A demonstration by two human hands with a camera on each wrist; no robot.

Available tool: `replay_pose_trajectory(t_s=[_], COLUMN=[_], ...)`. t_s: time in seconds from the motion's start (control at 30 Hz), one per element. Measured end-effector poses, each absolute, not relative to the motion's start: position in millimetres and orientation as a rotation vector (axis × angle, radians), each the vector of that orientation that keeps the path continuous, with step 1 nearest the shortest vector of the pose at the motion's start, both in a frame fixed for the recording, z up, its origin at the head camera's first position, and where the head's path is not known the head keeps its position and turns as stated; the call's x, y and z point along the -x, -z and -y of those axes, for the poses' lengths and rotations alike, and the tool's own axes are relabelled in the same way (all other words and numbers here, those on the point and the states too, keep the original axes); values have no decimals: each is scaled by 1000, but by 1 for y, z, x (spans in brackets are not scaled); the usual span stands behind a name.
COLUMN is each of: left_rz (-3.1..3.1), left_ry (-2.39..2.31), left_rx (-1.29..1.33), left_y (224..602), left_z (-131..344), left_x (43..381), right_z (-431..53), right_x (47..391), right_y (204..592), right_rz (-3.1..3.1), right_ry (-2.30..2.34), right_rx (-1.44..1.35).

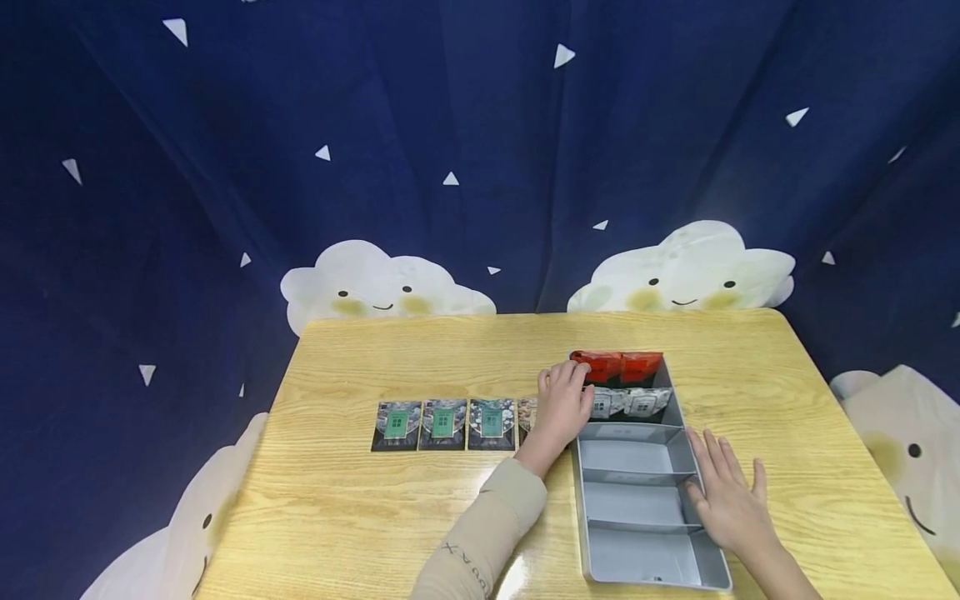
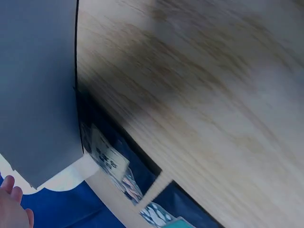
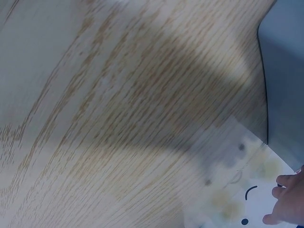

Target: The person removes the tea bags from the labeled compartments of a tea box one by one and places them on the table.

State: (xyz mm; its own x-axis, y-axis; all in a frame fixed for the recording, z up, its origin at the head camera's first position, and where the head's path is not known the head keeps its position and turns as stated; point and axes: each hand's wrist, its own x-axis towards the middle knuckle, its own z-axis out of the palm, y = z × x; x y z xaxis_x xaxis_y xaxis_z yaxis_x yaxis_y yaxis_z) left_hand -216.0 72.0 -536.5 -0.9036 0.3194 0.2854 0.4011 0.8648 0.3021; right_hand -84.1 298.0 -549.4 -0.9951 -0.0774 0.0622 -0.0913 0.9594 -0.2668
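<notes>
In the head view, a smooth grey box is set on the wood-grained surface. Shiny red packets and crinkly silver packets are tucked into its two far slots. Flat dark packets are lined up leftward. The box's sides are touched by two hands: left loosely spread, right spread wide. In the left wrist view, the plain wall and glossy packets are seen. In the right wrist view, streaky wood is shown.

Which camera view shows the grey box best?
The head view, because nearly the whole grey box shows there from above, inside included. The left wrist view shows only part of its outer side, at the picture's left; the right wrist view, only a part at the picture's right.
</notes>
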Motion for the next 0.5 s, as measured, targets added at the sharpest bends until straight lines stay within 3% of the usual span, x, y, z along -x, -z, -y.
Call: replay_pose_trajectory(t_s=[0.5], left_rz=[2846], left_ry=[270], left_rx=[708], left_y=[542], left_z=[-92], left_x=[214], right_z=[-298], right_x=[84], right_y=[549], right_rz=[3049], right_ry=[-431], right_rx=[-139])
